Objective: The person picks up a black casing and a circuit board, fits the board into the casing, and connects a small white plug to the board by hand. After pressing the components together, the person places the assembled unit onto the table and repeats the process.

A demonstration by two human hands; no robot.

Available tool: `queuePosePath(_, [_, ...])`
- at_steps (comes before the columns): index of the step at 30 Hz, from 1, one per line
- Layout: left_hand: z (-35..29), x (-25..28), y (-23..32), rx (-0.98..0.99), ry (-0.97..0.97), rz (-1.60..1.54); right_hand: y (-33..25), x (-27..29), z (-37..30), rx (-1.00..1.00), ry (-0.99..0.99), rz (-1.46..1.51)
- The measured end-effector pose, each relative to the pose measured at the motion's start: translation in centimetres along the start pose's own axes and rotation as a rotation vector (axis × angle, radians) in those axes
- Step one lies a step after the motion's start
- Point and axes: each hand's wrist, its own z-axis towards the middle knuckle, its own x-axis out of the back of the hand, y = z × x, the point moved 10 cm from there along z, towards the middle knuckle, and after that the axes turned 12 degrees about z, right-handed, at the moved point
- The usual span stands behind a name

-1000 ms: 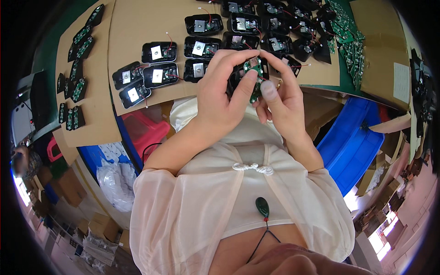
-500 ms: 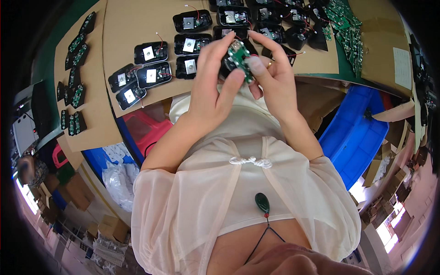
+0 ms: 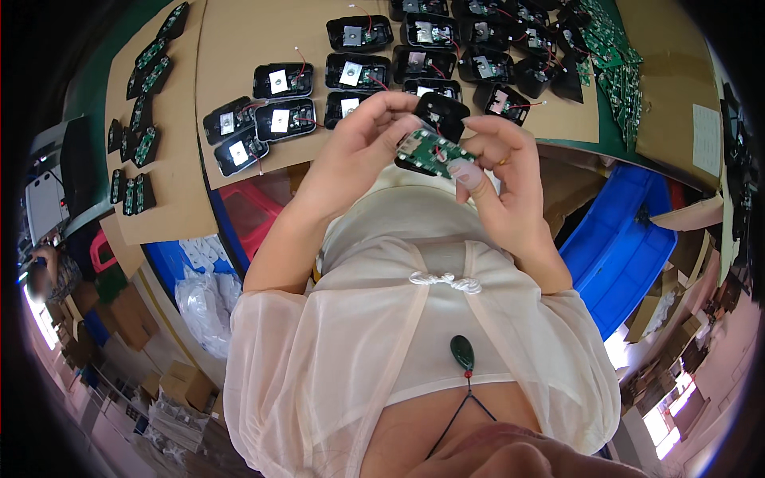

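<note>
Between my two hands, over the table's near edge, is a small green circuit board [image 3: 430, 151] with a metal socket at its left end. My left hand [image 3: 351, 159] is closed on that end, thumb and fingers pinching it. My right hand [image 3: 506, 171] presses its thumb on the board's right end, with the fingers curled behind. Just beyond the board sits a black plastic housing [image 3: 443, 110], close to the fingertips of both hands; I cannot tell whether it is held. Part of a black shape shows below the board.
Several open black housings [image 3: 358, 33] with silver plates and red wires cover the cardboard-topped table [image 3: 263, 36]. Narrow black-and-green assemblies [image 3: 146, 146] stand at the left. Green circuit boards [image 3: 613, 72] are piled at the right beside a cardboard box [image 3: 673, 95]. A blue bin [image 3: 617, 247] stands below right.
The circuit board has turned from steep to nearly level and come down toward me. My hands have moved slightly apart, and the black housing beyond the board now shows more.
</note>
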Motion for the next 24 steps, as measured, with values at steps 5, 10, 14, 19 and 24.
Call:
queuePosePath(5, [0.2, -0.4, -0.1, -0.006, 0.029, -0.029, -1.4, -0.7, 0.1, 0.07, 0.006, -0.309])
queuePosePath(10, [0.1, 0.2, 0.0, 0.068, 0.062, -0.099, -2.5, -2.5, 0.1, 0.222, -0.08, -0.714])
queuePosePath(14, [-0.5, 1.0, 1.0, -0.026, 0.106, -0.005, -3.8, -2.6, 0.6, 0.347, -0.041, -0.703])
queuePosePath(19, [-1.5, 1.8, 2.6, -0.153, 0.219, 0.086, -5.3, -4.2, 0.5, 0.61, -0.161, -0.767])
queuePosePath(24, [-2.5, 2.0, 2.7, -0.055, 0.169, -0.1, -6.4, -4.5, 1.3, 0.734, -0.058, -0.818])
